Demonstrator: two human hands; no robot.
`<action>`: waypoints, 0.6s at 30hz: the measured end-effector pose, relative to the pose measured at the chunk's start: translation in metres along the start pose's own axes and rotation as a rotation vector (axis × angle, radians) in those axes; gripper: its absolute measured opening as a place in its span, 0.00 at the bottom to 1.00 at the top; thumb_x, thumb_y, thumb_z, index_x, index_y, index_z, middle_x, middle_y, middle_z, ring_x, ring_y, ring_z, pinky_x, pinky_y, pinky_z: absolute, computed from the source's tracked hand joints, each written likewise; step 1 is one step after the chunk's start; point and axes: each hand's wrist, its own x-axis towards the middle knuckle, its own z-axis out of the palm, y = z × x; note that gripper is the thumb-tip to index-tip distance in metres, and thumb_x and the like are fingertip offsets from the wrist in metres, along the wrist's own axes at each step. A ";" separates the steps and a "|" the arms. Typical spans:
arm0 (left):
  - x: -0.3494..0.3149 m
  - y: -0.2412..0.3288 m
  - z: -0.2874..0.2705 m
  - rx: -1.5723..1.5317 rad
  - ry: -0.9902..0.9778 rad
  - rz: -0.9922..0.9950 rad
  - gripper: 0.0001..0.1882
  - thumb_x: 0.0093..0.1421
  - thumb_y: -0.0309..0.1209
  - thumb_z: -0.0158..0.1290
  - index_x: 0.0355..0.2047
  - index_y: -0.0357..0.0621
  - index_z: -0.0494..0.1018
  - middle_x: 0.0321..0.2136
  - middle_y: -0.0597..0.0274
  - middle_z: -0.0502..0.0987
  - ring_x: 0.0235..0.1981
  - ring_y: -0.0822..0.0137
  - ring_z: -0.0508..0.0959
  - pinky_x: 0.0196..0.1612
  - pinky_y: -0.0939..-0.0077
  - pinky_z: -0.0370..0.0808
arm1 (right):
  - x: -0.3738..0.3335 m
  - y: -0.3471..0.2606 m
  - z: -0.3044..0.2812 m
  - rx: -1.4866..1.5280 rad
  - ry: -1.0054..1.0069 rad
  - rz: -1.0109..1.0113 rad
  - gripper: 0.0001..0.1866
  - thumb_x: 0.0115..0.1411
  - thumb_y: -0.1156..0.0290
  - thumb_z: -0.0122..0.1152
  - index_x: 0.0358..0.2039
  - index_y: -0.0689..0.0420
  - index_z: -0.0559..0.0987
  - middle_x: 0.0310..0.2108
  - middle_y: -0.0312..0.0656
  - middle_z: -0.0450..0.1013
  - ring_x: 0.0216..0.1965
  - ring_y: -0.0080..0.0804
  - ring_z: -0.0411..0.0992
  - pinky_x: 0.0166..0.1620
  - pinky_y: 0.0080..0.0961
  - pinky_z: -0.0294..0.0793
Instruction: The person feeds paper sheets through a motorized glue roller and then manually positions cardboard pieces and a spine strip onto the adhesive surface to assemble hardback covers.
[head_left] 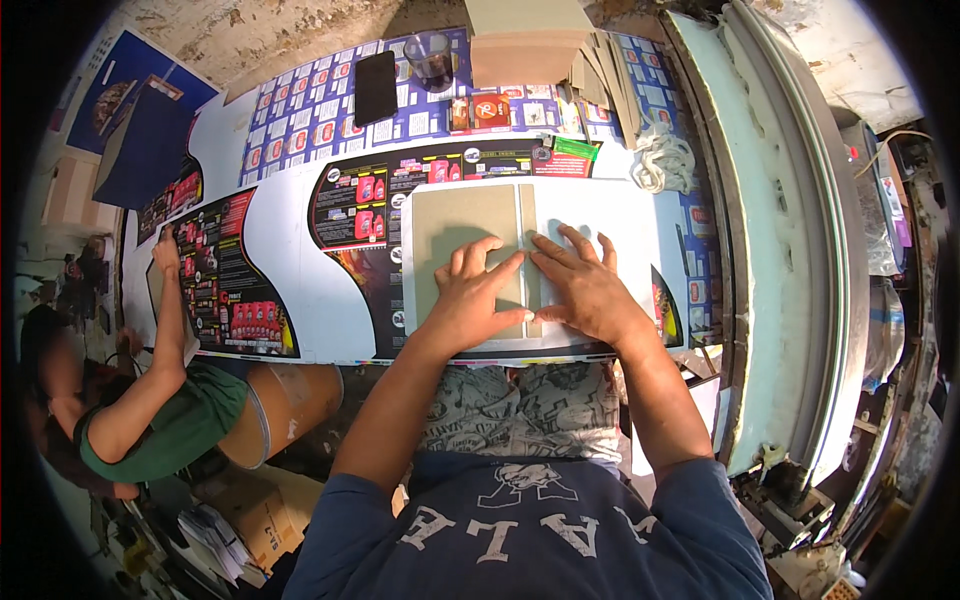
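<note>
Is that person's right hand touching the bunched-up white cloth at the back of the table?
Apart. The head view shows it: a strip of bare white sheet lies between the fingers of the right hand and the white cloth.

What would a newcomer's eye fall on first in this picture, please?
Probably the left hand spread on the tan board and the right hand on the white sheet to its right, near the centre. Next might come the black phone beside the glass above, then the co-worker's green shirt at lower left.
</note>
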 end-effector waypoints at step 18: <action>0.228 -0.012 -0.142 0.761 0.756 0.164 0.21 0.63 0.38 0.57 0.56 0.49 0.75 0.58 0.63 0.75 0.63 0.59 0.68 0.64 0.45 0.57 | -0.046 -0.011 -0.016 0.422 0.673 0.055 0.10 0.60 0.67 0.69 0.28 0.60 0.80 0.31 0.43 0.76 0.40 0.46 0.74 0.48 0.40 0.69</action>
